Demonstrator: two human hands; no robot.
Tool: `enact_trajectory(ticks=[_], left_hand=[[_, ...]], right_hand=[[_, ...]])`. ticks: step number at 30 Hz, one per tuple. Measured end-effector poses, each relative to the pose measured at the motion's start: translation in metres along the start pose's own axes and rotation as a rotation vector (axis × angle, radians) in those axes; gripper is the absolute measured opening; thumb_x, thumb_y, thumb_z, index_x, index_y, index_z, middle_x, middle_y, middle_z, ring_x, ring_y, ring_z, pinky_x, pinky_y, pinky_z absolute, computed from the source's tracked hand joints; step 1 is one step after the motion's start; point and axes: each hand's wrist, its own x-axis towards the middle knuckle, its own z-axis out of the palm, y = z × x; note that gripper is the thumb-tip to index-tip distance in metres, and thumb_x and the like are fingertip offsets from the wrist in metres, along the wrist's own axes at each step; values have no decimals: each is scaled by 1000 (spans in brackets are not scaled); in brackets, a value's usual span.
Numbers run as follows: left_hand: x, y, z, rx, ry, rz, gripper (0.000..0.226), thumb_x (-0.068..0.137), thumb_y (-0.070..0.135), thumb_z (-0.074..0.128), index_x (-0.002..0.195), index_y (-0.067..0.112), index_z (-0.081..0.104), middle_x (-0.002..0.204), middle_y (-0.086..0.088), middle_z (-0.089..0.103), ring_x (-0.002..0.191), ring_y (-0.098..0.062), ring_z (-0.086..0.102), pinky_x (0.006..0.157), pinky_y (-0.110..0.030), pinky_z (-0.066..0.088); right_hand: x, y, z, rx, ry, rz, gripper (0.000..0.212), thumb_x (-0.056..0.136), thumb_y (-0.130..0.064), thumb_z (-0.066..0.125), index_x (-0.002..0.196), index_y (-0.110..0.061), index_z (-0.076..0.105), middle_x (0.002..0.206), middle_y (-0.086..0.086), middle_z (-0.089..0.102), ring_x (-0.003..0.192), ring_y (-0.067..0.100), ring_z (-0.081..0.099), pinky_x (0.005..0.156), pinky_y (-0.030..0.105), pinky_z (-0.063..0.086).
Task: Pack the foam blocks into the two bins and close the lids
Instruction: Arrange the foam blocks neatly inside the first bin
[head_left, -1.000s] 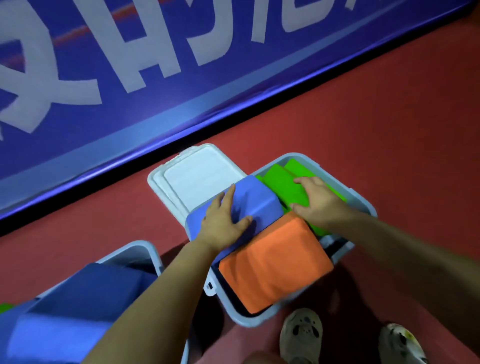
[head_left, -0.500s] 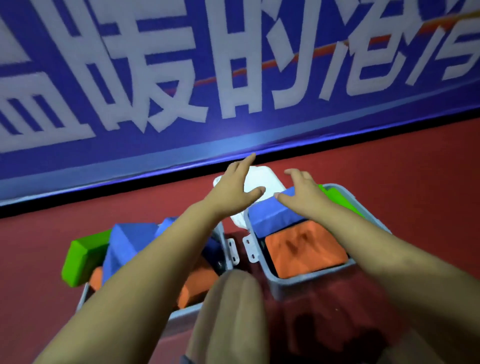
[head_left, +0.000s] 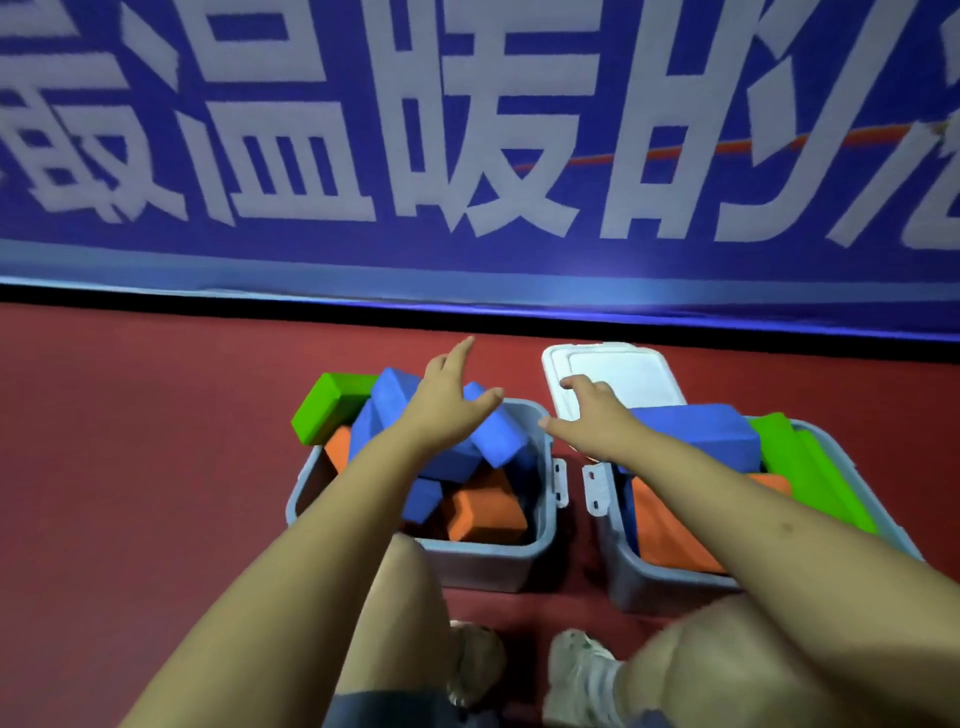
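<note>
1. Lifted off the blocks: left hand (head_left: 447, 400) and right hand (head_left: 592, 415), both spread wide, holding nothing.
2. Reached toward white lid (head_left: 618, 379), just beyond right hand.
3. Lay heaped under left hand, above left bin (head_left: 498, 558): blue block (head_left: 483, 441); lid closing apparently next.

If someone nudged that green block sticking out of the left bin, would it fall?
Probably. The green block juts past the left bin's rim, perched on other blocks, so it looks easy to tip out. Being foam, it is likely light and would land unharmed.
</note>
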Motion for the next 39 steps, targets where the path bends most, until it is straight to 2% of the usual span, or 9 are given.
enact_trajectory(ticks=[5,12,16,21,25,29,32,36,39], left_hand=[[-1,-36,13,-174,78,-223,72,89,28,64,149,14,26,148,-15,36,136,-26,36,113,-41,30],[33,-108,37,-345,208,-451,62,90,27,62,144,12,36,146,-12,40,133,-25,40,109,-39,36],[52,-151,40,-237,269,-423,59,89,26,63,140,6,42,143,-13,43,135,-25,38,111,-33,29],[63,-202,24,-72,405,-444,68,79,44,57,134,7,47,138,-14,47,131,-30,38,108,-38,28],[66,-235,27,-1,303,-607,68,85,35,64,143,13,36,147,-12,36,137,-29,30,106,-39,29],[63,-256,33,-128,128,-792,76,85,41,62,147,16,27,152,-13,27,137,-32,32,107,-42,31],[68,-265,31,-404,64,-892,79,85,43,63,148,18,24,150,-7,34,131,-28,41,107,-41,38],[74,-270,31,-602,41,-920,78,82,46,66,147,23,27,144,-3,43,125,-25,48,106,-43,40],[73,-258,45,-632,79,-775,81,72,46,75,138,25,33,137,-7,50,118,-24,54,103,-44,44]], right_hand=[[21,3,32,38,-95,15,68,87,-39,61,144,-19,29,143,12,32,124,28,45,96,32,40],[53,27,103,244,-166,177,73,80,-47,67,140,-20,36,142,9,38,126,23,46,103,38,42],[78,24,151,288,-177,235,69,80,-45,68,137,-18,40,139,8,40,124,22,48,104,38,41],[108,-25,202,94,11,-6,59,82,-40,68,133,-20,46,141,5,34,132,23,34,108,32,30],[135,-62,227,-174,195,-271,76,63,-44,80,130,-23,51,150,13,30,133,24,20,102,49,35],[164,-84,234,-379,-85,-305,83,78,-49,68,146,-31,24,158,6,-3,144,26,4,113,42,17],[179,-87,228,-416,-166,-289,87,74,-55,69,146,-35,24,158,3,-1,142,27,13,110,42,25],[180,-74,216,-472,-224,-277,80,77,-48,68,144,-33,27,158,0,-5,140,28,17,105,44,34],[170,-56,201,-418,-207,-181,78,78,-36,66,144,-30,26,157,3,-5,135,33,23,104,44,38]])
